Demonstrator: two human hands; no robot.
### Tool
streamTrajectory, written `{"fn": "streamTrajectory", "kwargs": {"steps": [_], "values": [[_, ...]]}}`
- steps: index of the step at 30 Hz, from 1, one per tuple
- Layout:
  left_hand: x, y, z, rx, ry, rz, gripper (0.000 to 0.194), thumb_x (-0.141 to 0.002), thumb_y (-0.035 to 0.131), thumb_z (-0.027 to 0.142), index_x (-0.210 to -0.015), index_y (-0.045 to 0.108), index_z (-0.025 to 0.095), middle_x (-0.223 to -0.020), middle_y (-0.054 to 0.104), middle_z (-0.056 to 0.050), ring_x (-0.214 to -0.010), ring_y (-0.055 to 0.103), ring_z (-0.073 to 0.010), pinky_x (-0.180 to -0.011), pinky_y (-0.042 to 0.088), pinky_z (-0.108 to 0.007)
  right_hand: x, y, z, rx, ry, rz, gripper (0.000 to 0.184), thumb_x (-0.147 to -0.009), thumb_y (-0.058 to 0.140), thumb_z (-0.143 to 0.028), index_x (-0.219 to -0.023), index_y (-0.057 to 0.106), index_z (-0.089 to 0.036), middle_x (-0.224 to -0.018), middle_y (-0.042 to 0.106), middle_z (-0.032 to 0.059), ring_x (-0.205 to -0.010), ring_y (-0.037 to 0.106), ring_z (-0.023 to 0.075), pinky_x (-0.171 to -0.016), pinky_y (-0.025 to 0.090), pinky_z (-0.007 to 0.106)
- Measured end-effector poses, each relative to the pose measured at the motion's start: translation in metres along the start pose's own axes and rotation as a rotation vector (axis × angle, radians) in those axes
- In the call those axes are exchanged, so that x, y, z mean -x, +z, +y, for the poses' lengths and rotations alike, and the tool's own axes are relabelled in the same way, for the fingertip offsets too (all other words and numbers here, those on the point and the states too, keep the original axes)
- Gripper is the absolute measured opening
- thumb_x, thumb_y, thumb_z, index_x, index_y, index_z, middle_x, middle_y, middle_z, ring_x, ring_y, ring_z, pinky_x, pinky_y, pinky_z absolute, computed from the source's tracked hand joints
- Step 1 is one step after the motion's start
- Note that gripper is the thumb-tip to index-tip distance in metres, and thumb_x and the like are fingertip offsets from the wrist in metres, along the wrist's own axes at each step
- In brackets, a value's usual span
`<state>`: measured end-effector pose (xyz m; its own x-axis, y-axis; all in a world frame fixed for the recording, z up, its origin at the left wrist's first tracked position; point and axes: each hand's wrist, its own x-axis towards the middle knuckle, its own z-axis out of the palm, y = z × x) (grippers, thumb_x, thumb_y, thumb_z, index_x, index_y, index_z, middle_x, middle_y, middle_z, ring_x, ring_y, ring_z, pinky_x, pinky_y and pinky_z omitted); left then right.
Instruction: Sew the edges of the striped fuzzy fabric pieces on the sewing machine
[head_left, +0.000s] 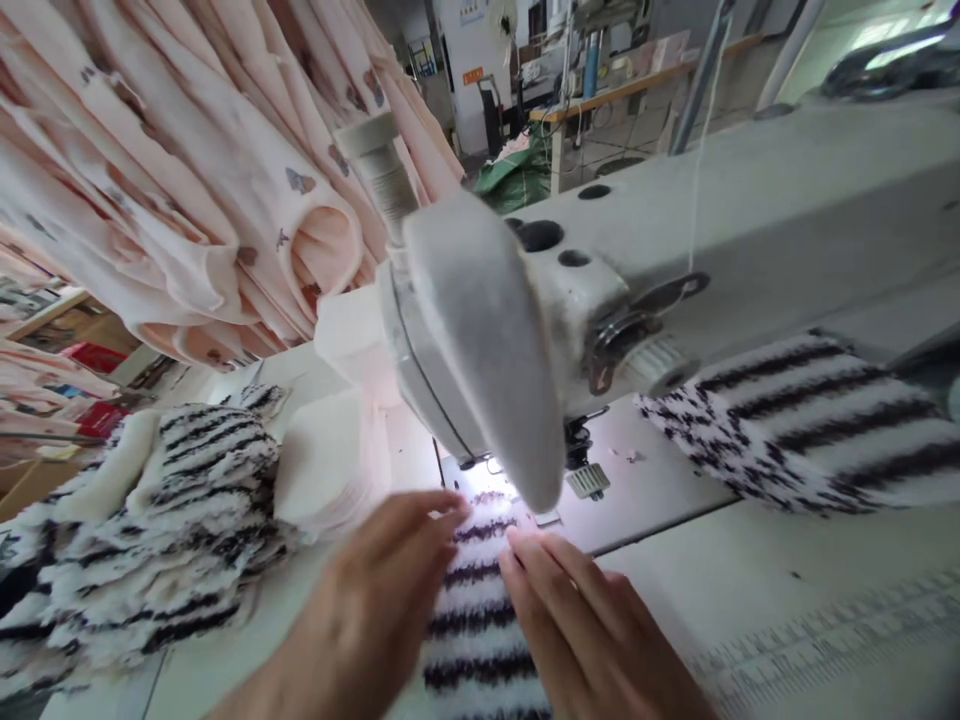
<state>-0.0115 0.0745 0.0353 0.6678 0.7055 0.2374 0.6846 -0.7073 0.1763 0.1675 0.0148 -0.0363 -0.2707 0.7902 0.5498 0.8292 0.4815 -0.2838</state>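
Observation:
A fuzzy black-and-white striped fabric piece (480, 620) lies under the head of a white sewing machine (487, 330), its far end in the lit area by the needle. The needle itself is hidden behind the machine head. At the fabric's left edge, my left hand (375, 590) has thumb and fingers closed together near the presser area, seemingly pinching the edge. My right hand (585, 620) rests on the right edge with fingers stretched out and lying flat, fingertips just in front of the machine head.
Left of the machine sit a pile of striped fuzzy pieces (202, 540) and a stack of pale cut pieces (319, 460). More striped pieces (810, 420) lie under the machine arm. Pink garments (187, 150) hang at upper left. A ruler scale (825, 640) marks the table's right side.

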Motion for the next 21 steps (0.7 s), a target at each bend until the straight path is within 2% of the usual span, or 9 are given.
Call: {"fn": "streamTrajectory", "kwargs": {"steps": [2,4,7,11,17,21], "values": [[0.008,0.010,0.009,0.036,0.116,-0.059,0.033,-0.089,0.039,0.009,-0.122,0.047,0.010,-0.119,0.056,-0.014,-0.114,0.052,-0.0195,-0.092,0.050,-0.029,-0.001,0.009,0.000,0.021,-0.027,0.042,0.042,-0.089,0.026,-0.004,-0.114,0.058,-0.010,-0.120,0.059,0.0070,-0.110,0.051,0.0218,-0.081,0.042,0.034],[0.011,0.022,0.014,0.012,0.166,-0.100,0.040,-0.088,0.037,0.008,-0.128,0.041,0.004,-0.126,0.052,-0.019,-0.123,0.045,-0.0245,-0.097,0.049,-0.037,0.000,0.016,0.002,0.021,-0.040,0.043,0.042,-0.088,0.025,-0.005,-0.114,0.058,-0.007,-0.120,0.058,0.0092,-0.113,0.049,0.0224,-0.085,0.039,0.036],[0.009,0.036,0.016,-0.033,0.150,-0.094,0.044,-0.086,0.037,0.005,-0.130,0.036,0.001,-0.128,0.050,-0.022,-0.125,0.043,-0.0280,-0.096,0.049,-0.042,-0.001,0.017,0.009,0.099,-0.083,0.015,0.044,-0.086,0.024,-0.004,-0.113,0.059,-0.006,-0.120,0.058,0.0116,-0.113,0.049,0.0239,-0.086,0.038,0.038],[0.000,0.041,0.016,-0.017,0.102,-0.079,0.042,-0.086,0.036,0.004,-0.128,0.037,0.000,-0.125,0.052,-0.024,-0.121,0.048,-0.0294,-0.092,0.051,-0.045,-0.007,0.011,0.017,0.178,-0.152,-0.029,0.046,-0.083,0.023,-0.003,-0.110,0.060,-0.008,-0.115,0.061,0.0114,-0.108,0.052,0.0228,-0.082,0.041,0.037],[-0.004,0.040,0.014,0.056,0.020,-0.080,0.031,-0.086,0.038,0.003,-0.115,0.049,0.009,-0.126,0.053,-0.019,-0.121,0.048,-0.0283,-0.092,0.052,-0.045,-0.016,0.016,0.016,0.145,-0.082,0.008,0.046,-0.081,0.024,0.002,-0.110,0.059,-0.005,-0.116,0.060,0.0103,-0.106,0.053,0.0219,-0.085,0.037,0.038],[-0.004,0.045,0.012,0.021,0.015,-0.034,0.033,-0.087,0.037,0.005,-0.119,0.046,0.008,-0.123,0.054,-0.020,-0.120,0.049,-0.0283,-0.091,0.052,-0.046,-0.016,0.018,0.017,0.113,-0.074,0.005,0.044,-0.084,0.025,-0.001,-0.111,0.059,-0.005,-0.116,0.061,0.0096,-0.103,0.053,0.0216,-0.085,0.038,0.038]]}}
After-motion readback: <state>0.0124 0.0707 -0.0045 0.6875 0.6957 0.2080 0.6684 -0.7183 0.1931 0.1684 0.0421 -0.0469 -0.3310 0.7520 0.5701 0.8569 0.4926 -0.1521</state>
